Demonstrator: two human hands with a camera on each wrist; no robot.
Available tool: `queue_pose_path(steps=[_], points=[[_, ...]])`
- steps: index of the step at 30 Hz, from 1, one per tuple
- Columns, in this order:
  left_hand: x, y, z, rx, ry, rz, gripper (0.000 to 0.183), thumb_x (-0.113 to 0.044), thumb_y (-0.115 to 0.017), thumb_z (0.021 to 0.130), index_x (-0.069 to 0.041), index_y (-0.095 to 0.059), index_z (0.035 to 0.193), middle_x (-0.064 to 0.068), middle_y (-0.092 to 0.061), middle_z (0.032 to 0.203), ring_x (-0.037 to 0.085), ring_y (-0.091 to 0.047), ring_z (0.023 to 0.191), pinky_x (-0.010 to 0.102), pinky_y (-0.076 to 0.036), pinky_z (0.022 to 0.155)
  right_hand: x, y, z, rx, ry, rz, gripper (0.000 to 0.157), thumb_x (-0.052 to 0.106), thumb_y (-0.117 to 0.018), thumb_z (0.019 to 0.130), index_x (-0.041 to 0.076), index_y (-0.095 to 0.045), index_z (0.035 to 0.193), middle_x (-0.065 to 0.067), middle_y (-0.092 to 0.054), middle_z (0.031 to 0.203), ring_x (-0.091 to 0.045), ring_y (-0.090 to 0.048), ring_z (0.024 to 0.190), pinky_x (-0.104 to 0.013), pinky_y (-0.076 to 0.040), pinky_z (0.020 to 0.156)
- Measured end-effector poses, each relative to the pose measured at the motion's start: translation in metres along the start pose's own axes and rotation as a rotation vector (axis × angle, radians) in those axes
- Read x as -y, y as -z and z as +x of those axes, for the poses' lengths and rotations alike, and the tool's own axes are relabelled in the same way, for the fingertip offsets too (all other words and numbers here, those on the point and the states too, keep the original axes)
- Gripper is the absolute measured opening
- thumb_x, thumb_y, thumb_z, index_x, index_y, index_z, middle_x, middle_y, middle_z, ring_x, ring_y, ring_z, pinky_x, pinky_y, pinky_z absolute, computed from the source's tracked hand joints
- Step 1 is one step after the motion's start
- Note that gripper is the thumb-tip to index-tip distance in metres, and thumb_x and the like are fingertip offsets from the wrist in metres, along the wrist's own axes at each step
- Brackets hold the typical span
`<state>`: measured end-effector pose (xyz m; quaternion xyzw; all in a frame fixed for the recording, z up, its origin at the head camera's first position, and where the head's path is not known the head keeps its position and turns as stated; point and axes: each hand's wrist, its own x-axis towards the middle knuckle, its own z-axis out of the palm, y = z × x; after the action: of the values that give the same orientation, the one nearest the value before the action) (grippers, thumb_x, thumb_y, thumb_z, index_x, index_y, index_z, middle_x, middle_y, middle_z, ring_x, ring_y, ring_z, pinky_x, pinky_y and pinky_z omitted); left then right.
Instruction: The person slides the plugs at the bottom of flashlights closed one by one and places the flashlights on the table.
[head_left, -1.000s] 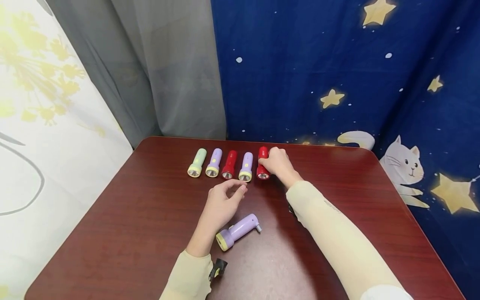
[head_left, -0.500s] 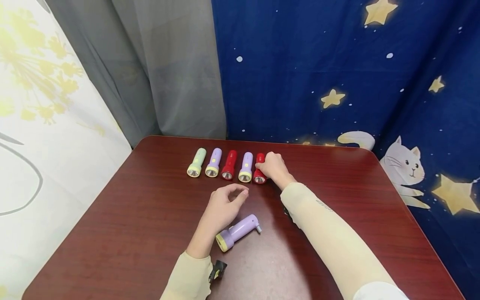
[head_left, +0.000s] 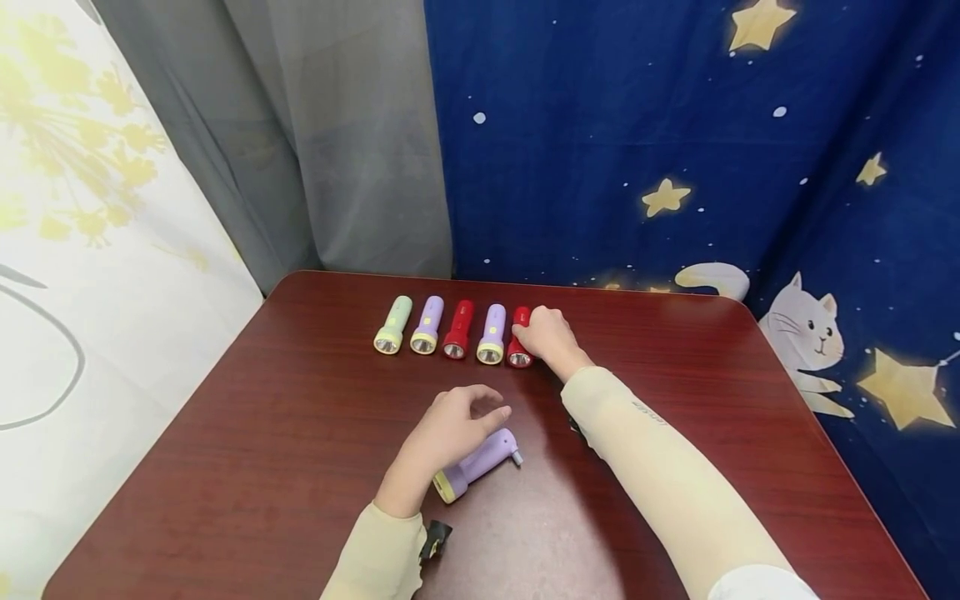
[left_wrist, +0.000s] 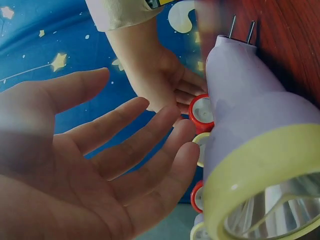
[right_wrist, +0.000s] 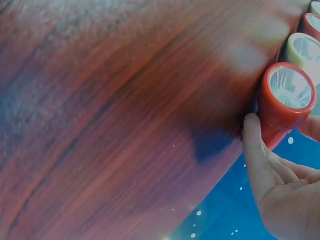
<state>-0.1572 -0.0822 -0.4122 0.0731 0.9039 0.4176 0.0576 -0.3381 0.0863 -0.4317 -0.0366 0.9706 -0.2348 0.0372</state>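
My right hand (head_left: 551, 335) holds the red flashlight (head_left: 519, 357) at the right end of a row, thumb on one side and fingers on the other in the right wrist view. Beside it lie a purple flashlight (head_left: 492, 332), another red flashlight (head_left: 458, 329), a second purple flashlight (head_left: 427, 323) and a light green flashlight (head_left: 393, 323), lenses toward me. Nearer, a purple flashlight (head_left: 486, 457) lies aslant with metal prongs (left_wrist: 241, 31) out of its tail. Over it hovers my left hand (head_left: 448, 427), fingers loosely spread and holding nothing; part of that flashlight is hidden behind the hand.
The flashlights lie on a dark red wooden table (head_left: 247, 450) with rounded corners. Behind its far edge hang a grey curtain (head_left: 367, 150) and a blue curtain (head_left: 570, 150) with stars. A white patterned cloth (head_left: 97, 333) hangs at the left.
My right hand has slid the red flashlight left and slightly toward me, closer to the purple one, then stayed still. My left hand has drawn back from the row to over the near purple flashlight.
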Motion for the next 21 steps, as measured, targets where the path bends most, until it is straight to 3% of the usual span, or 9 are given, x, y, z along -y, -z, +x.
queue_pose_path(steps=[10,17,21], points=[[0.0,0.0,0.001,-0.013,0.003,-0.003,0.029,-0.031,-0.072,0.101,-0.013,-0.077,0.122,0.003,-0.079,0.114,0.015,-0.07,0.095,0.039,-0.06,0.088,-0.006,0.016,-0.015,0.014,-0.027,-0.059,0.046,0.047,-0.062,0.103,0.004,-0.071,0.117,-0.014,-0.074,0.102,-0.03,-0.07,0.092,-0.049,-0.062,0.088],[0.0,0.0,-0.001,0.046,0.053,0.166,0.033,-0.035,-0.074,0.098,-0.013,-0.076,0.123,0.007,-0.078,0.116,0.022,-0.07,0.1,0.051,-0.059,0.093,-0.014,0.015,-0.038,-0.05,0.042,-0.091,0.054,0.043,-0.056,0.105,0.005,-0.064,0.142,-0.019,-0.069,0.136,-0.037,-0.068,0.122,-0.059,-0.057,0.104],[0.001,-0.002,-0.002,0.1,0.071,0.208,0.038,-0.033,-0.076,0.096,-0.009,-0.074,0.125,0.009,-0.077,0.118,0.023,-0.071,0.102,0.053,-0.059,0.096,-0.012,0.017,-0.053,-0.059,0.076,-0.105,0.053,0.041,-0.057,0.105,0.006,-0.063,0.144,-0.019,-0.066,0.139,-0.038,-0.065,0.129,-0.06,-0.057,0.105]])
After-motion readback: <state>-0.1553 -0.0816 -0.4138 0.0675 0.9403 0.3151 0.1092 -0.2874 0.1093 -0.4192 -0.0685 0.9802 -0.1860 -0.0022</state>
